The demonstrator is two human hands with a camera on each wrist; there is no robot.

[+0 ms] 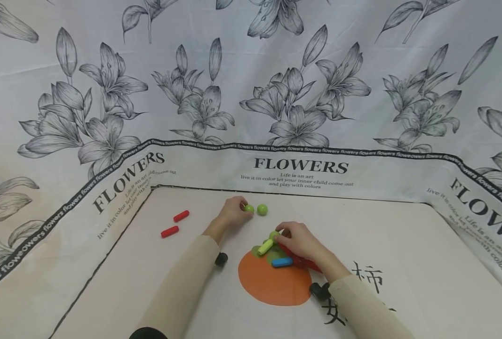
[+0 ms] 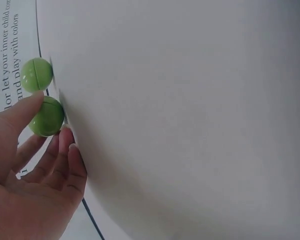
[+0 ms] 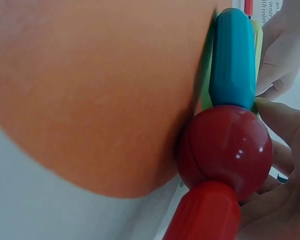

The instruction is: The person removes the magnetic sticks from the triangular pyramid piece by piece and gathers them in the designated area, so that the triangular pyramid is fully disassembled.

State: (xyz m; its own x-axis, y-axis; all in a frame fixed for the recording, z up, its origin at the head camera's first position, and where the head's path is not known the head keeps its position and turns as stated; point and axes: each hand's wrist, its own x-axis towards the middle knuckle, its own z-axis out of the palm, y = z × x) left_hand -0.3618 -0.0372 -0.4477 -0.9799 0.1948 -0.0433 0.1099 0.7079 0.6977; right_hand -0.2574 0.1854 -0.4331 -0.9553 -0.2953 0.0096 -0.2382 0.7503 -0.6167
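My left hand (image 1: 235, 212) pinches a green ball (image 2: 47, 117) between thumb and fingers at the far side of the table. A second green ball (image 1: 262, 209) sits right beside it. Over the top of a printed orange persimmon (image 1: 272, 287), my right hand (image 1: 299, 240) grips another green ball (image 1: 274, 235). A yellow-green rod (image 1: 265, 247) lies by that ball. Below the right thumb, a blue rod (image 3: 233, 60) and a red rod (image 3: 205, 215) meet a red ball (image 3: 225, 150); the hand covers part of this group in the head view.
Two loose red rods (image 1: 181, 216) lie on the table left of the left hand. Black printed characters (image 1: 367, 275) show beside the right forearm. A flower-printed cloth (image 1: 297, 169) rises behind the table's far edge.
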